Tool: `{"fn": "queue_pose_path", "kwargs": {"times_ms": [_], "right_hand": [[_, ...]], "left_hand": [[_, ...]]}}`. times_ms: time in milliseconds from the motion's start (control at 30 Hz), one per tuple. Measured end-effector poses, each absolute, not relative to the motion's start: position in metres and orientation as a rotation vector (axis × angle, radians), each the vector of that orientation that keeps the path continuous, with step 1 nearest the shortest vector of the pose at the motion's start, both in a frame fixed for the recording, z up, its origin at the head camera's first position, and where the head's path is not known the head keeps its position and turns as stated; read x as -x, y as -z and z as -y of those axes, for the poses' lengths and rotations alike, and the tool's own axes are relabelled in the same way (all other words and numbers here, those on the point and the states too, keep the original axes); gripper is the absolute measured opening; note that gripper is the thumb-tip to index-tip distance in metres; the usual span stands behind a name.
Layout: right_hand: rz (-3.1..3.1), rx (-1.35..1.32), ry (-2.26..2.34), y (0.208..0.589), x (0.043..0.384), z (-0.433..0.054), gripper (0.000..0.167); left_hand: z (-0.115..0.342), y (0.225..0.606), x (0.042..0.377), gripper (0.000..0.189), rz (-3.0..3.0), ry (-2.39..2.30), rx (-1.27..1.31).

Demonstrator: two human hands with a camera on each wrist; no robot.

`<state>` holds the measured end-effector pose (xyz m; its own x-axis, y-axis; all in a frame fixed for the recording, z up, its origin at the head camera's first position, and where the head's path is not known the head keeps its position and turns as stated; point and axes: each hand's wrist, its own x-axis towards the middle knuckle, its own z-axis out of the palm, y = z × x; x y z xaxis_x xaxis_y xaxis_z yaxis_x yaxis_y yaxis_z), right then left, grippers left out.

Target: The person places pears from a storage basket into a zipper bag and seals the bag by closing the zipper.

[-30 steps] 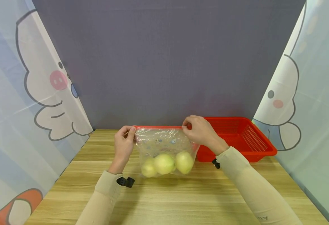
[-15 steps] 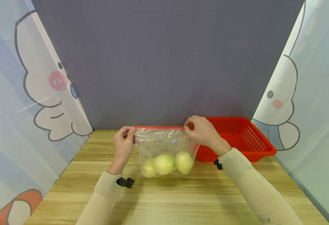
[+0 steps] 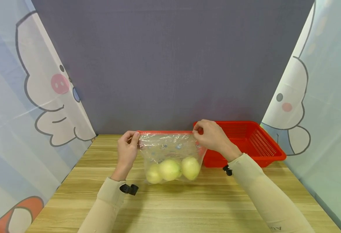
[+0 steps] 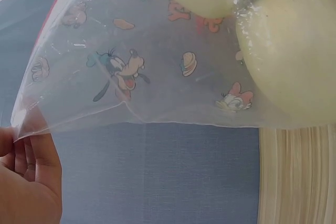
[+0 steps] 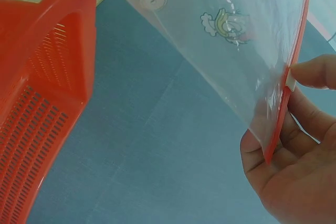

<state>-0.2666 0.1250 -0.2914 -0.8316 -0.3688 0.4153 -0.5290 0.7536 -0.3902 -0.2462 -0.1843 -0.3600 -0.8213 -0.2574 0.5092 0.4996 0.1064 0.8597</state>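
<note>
A clear zip bag (image 3: 170,147) with cartoon prints hangs upright between my hands, its red zip strip (image 3: 167,132) stretched level along the top. Three pale yellow-green round fruits (image 3: 170,169) lie side by side at its bottom, close over the table. My left hand (image 3: 127,149) pinches the bag's top left corner between thumb and fingers. Near the opposite corner, my right hand (image 3: 212,136) pinches the zip at its small white slider (image 5: 290,80); the thumb is on one side and the fingers are behind the film. In the left wrist view the fruits (image 4: 294,51) bulge against the printed film.
A red plastic basket (image 3: 263,145) with slotted walls stands at the back right, partly behind the bag and my right hand. The wood-grain table (image 3: 170,207) ends at a grey backdrop (image 3: 170,64), with printed curtains (image 3: 327,97) at both sides.
My right hand has slid a little to the right along the red zip, towards the bag's right corner. The left hand and the fruits have stayed nearly still.
</note>
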Motion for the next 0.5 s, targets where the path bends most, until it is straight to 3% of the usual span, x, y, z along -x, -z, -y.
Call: {"fn": "queue_pose_path", "kwargs": {"times_ms": [500], "right_hand": [[2.638,-0.694,-0.746,0.2915,0.2656,-0.1316,0.014]], "left_hand": [[0.1860,0.3604,0.2433,0.024,1.829,1.782,0.248]]}}
